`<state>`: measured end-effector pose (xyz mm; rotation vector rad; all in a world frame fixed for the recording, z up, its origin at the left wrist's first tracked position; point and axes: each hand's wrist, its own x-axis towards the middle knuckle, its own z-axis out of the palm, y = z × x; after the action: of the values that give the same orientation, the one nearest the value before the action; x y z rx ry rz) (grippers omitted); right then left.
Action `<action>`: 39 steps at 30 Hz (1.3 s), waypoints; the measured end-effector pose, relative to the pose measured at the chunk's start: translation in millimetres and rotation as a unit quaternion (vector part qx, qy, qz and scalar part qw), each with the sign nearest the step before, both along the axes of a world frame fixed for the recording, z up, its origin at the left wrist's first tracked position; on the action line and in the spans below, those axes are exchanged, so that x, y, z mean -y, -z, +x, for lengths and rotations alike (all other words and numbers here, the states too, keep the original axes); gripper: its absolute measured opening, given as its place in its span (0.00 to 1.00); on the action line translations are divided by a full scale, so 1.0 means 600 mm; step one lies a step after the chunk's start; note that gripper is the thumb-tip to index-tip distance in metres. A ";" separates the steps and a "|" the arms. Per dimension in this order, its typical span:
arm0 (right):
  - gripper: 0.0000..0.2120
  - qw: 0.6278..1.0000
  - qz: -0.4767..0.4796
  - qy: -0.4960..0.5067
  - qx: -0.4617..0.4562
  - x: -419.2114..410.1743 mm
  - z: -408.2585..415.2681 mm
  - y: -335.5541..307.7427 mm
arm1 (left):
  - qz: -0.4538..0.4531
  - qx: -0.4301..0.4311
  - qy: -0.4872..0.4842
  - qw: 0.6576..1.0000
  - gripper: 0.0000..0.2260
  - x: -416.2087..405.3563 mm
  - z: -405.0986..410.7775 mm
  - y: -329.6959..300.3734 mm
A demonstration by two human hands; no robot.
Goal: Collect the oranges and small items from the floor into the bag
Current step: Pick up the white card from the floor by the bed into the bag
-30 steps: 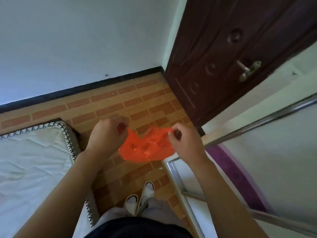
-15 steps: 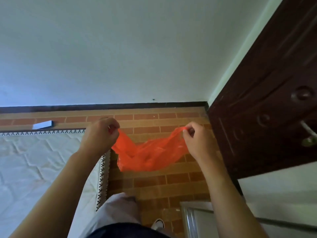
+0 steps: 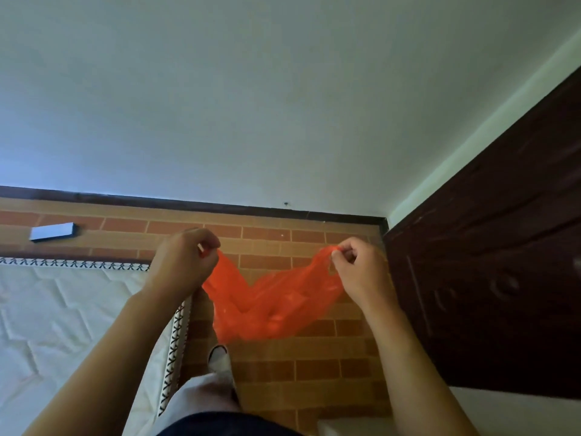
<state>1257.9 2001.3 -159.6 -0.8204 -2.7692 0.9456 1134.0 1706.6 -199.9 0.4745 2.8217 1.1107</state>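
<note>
Filling the upper half of the view was a pale wall (image 3: 283,105), meeting a brick-patterned floor (image 3: 314,372) along a dark skirting strip (image 3: 188,204). A dark brown panelled door (image 3: 503,278) stood at the right, and a white quilted mattress (image 3: 63,325) with a black stitched border lay at the lower left, on the floor. Between the two raised arms hung the orange bag (image 3: 270,306), a thin plastic one, sagging in the middle and held up above the floor at both ends. The left hand (image 3: 182,265) pinched one end of the bag between curled fingers and thumb; the right hand (image 3: 361,275) pinched the other end the same way, well apart from the left. Below the bag a white shoe (image 3: 218,357) pointed forward on the bricks. A small dark flat box (image 3: 53,231) lay on the floor near the skirting, beyond the mattress.
</note>
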 end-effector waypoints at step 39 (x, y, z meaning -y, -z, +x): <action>0.06 0.949 -0.076 -0.303 -0.053 -0.187 -0.783 0.003 | -0.031 -0.046 -0.323 0.945 0.09 -0.143 -0.440 -0.066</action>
<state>788.2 2113.6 -161.6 0.1017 -2.9188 1.2522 869.7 1792.6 -160.2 -0.4614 3.1706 1.0816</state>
